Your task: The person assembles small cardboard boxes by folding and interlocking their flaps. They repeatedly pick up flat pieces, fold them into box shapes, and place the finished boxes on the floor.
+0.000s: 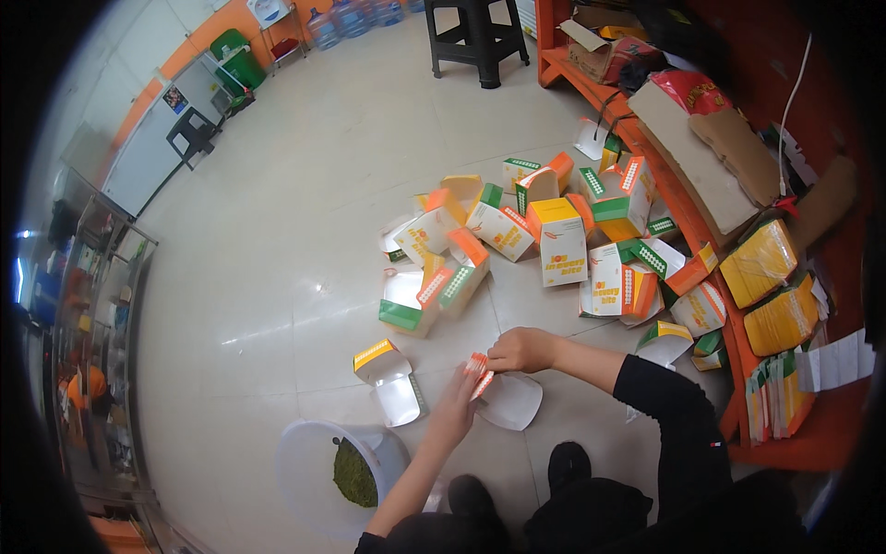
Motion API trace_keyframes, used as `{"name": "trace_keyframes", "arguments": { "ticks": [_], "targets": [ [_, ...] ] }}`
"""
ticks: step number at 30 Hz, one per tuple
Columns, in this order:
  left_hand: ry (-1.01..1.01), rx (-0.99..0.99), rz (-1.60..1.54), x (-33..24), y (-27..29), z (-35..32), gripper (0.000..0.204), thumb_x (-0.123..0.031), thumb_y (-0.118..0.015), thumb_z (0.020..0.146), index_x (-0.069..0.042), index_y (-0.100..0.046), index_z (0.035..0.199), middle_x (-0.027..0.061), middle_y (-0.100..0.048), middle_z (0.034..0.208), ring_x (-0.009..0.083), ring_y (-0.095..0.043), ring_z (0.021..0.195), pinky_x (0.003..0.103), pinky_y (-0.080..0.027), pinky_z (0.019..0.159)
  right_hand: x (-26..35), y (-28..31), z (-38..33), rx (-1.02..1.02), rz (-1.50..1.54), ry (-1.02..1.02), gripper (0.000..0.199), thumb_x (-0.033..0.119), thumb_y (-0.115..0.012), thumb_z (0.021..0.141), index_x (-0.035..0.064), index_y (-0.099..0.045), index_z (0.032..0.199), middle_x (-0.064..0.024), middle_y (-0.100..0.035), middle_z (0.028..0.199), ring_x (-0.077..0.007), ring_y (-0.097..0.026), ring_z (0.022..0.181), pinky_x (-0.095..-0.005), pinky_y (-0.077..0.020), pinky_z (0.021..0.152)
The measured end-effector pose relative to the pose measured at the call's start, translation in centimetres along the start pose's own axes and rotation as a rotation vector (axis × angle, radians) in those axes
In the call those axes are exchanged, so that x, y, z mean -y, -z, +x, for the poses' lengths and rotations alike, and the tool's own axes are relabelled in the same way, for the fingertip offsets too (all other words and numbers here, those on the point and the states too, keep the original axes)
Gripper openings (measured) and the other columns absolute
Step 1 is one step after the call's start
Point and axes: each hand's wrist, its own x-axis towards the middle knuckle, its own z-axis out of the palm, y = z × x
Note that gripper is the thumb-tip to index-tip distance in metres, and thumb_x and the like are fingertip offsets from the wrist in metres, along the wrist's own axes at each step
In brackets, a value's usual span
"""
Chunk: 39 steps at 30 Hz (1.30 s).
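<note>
Held box: a small cardboard box (481, 375) between both hands, its orange, dotted edge up; the pale flap (513, 403) spreads below the right hand, toward the feet. Its long axis is unclear.
Left hand: the left hand (452, 399) grips the box's left side.
Right hand: the right hand (520, 351) is curled against its upper right edge; whether it pinches is hidden. Both are equally near.
Open box: an open box (395, 386) lies left of the left hand.
Lettering: big yellow words face up on boxes (564, 257) beyond the hands; the held box's print is unreadable.
</note>
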Motion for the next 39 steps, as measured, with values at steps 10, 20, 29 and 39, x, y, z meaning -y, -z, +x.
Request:
{"name": "trace_keyframes", "arguments": {
  "ticks": [10,20,29,39],
  "targets": [
    [0.066,-0.12,0.029,-1.3,0.1,-0.1,0.065,0.011,-0.056,0.075,-0.012,-0.052,0.135,0.0217,-0.05,0.14,0.0395,-0.056,0.118,0.044,-0.049,0.095,13.5,-6.6,-1.6,0.17,0.162,-1.2,0.143,0.072,-0.081,0.05,-0.0071,-0.015,0.148,-0.0236,-0.024,0.153,-0.0416,-0.017,0.145,-0.0584,-0.0135,0.115],
    [-0.066,-0.115,0.088,-0.7,-0.6,-0.1,0.062,0.011,-0.057,0.077,-0.019,-0.057,0.131,0.0283,-0.044,0.144,0.0425,-0.057,0.119,0.046,-0.049,0.096,13.6,-8.1,-1.8,0.121,0.205,-1.205,0.13,0.07,-0.08,0.056,0.0006,-0.021,0.149,-0.0206,-0.028,0.151,-0.0391,-0.021,0.144,-0.0534,-0.0192,0.115],
    [0.111,-0.07,-0.224,-0.4,0.5,-1.0,0.084,0.002,-0.061,0.08,-0.002,-0.018,0.152,0.0276,-0.039,0.146,0.0447,-0.046,0.128,0.045,-0.037,0.108,8.1,2.6,-20.4,-0.318,-0.709,-1.533,0.057,0.008,-0.067,0.062,0.007,-0.054,0.118,-0.0152,-0.05,0.124,-0.0367,-0.044,0.122,-0.0524,-0.0326,0.102],
    [0.211,0.095,-0.232,-1.4,0.1,-1.1,0.098,-0.023,-0.077,0.081,0.003,-0.013,0.15,0.0266,-0.025,0.15,0.0424,-0.027,0.139,0.046,-0.023,0.116,10.2,6.1,-18.8,-0.356,0.029,-1.577,0.023,0.003,-0.056,0.086,0.0093,-0.059,0.108,-0.0193,-0.065,0.1,-0.0397,-0.063,0.096,-0.0487,-0.0498,0.082]
  ]
}}
